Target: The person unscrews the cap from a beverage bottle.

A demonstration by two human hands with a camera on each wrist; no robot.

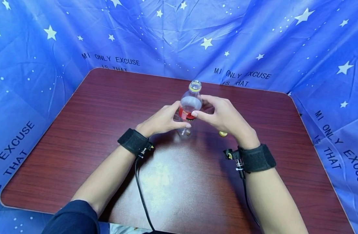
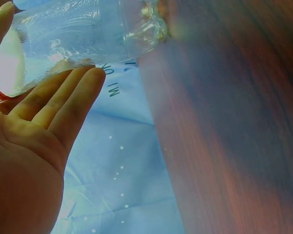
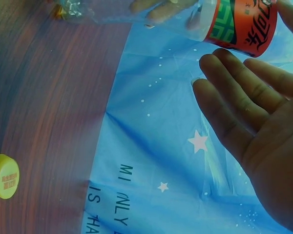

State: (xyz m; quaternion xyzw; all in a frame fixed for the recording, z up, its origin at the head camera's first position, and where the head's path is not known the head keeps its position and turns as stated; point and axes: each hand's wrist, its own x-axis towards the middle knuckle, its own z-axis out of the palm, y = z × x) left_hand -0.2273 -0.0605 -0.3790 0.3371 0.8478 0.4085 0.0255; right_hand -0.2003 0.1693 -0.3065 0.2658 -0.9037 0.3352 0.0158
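An uncapped clear plastic bottle (image 1: 191,102) with a red label (image 3: 249,22) stands nearly upright between both hands, its base low over the table. My left hand (image 1: 162,119) holds its lower part, thumb in front and fingers behind. In the left wrist view, the long fingers (image 2: 71,100) lie fairly straight along the bottle's side. Higher up, my right hand (image 1: 224,113) has its thumb on the label and its index fingertip at the label's far edge. Its other fingers (image 3: 229,97) spread out beside the bottle in the right wrist view.
A yellow bottle cap (image 1: 223,134) lies on the dark red wooden table (image 1: 88,136), just below the right hand. Blue cloth (image 1: 173,39) with stars and lettering hangs round the table's back and sides. A black cable (image 1: 139,185) runs from each wrist strap.
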